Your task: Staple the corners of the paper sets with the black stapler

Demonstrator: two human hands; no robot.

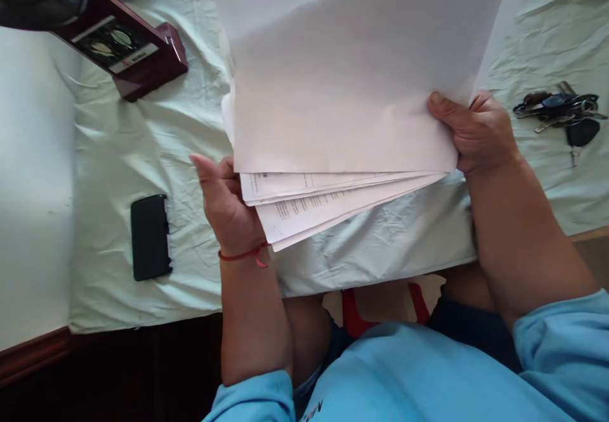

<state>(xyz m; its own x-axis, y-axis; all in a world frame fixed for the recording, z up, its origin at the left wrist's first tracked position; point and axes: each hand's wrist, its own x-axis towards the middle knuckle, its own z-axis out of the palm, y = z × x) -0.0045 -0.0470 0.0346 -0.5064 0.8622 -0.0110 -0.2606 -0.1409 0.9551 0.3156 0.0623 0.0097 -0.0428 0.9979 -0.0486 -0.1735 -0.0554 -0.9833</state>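
Observation:
A fanned stack of paper sheets [304, 216] is held above the cloth-covered table, with a large blank white sheet [342, 92] on top. Printed text shows on the lower sheets where they stick out. My right hand [485, 130] grips the right edge, thumb pressed on the top sheet and fingers underneath. At the lower left corner, my left hand [231, 203] supports the stack from below. Its thumb points up and away from the paper, while most of its fingers are hidden under the sheets. A red string circles the left wrist.
A black phone [151, 238] lies on the pale green cloth [109, 149] at the left. Behind it stands a dark red wooden stand [152, 60] with a pictured label. A bunch of keys [561, 111] rests at the right. Below the table edge is a red and pale seat [352, 314].

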